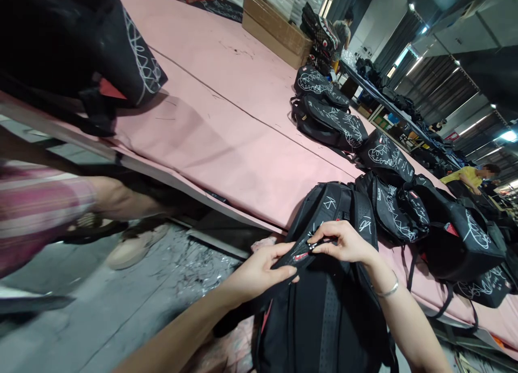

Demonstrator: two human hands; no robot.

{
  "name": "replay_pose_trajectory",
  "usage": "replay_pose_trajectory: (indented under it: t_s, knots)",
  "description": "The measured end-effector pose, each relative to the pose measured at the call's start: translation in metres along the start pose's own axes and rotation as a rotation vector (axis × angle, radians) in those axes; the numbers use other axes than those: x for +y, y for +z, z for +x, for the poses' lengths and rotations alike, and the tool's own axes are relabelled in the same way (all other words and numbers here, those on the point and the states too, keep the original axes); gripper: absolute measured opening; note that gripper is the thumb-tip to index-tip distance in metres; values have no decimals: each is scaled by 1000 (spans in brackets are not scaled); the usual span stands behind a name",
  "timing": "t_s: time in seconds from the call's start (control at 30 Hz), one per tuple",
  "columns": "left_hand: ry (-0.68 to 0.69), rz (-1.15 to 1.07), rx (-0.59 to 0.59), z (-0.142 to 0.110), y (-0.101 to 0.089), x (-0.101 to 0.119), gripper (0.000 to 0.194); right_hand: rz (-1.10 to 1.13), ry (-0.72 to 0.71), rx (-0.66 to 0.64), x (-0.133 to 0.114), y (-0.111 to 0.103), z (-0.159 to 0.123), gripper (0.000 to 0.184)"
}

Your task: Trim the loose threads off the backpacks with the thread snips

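A black backpack leans on the edge of the pink table in front of me, its padded back side facing up. My left hand is closed on one of its shoulder straps, thumb below and fingers above. That strap carries white line drawings and a small red-and-white label. Just above the label, my right hand pinches a small dark piece with light spots on the strap; its exact kind is too small to tell. A bracelet circles my right wrist.
The pink table runs diagonally away. Several black backpacks with white scribbles lie along its right side. At the far end stands a cardboard box. Another person's arm in a plaid sleeve and a large black bag are at left.
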State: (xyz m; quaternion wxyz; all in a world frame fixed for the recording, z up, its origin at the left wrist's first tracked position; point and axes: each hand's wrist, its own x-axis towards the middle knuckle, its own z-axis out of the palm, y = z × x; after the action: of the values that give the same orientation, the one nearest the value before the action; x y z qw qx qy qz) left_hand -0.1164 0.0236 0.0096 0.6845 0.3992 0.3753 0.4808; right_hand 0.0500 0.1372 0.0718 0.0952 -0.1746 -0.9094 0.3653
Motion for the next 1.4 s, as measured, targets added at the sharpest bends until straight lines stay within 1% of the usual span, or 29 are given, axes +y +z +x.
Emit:
replay_pose_trajectory:
  t_s: [0.07,0.13,0.2,0.23,0.33,0.43,0.57,0.9,1.03,1.17,1.4]
  knots:
    - [-2,-23,22,-1,-1,0,41,49,28,97,5,3,-5,18]
    - [1,-74,31,-3,-4,-1,42,70,61,255,14,4,-13,20]
    - [-5,-143,14,-3,-8,-4,41,30,63,397,25,3,-21,20]
    - [-15,-178,1,-3,-10,-6,41,1,55,440,31,3,-25,20]
    - [-42,-278,-16,-2,-14,-12,40,-35,46,491,44,2,-34,17]
    - [-55,-341,-26,0,-16,-16,43,-18,30,521,50,5,-37,15]
    - [-74,-371,-25,0,-15,-17,42,-13,-8,497,49,8,-33,14]
    - [-85,-368,-29,1,-14,-17,45,-37,-75,399,45,4,-21,14]
    - [-98,-337,-21,-1,-12,-13,46,-76,-59,361,45,4,-20,14]
    - [-89,-282,7,-3,-9,-8,44,-129,-79,309,39,2,-19,15]
    - [-54,-210,14,-2,-2,-1,43,-155,-120,254,26,5,-14,19]
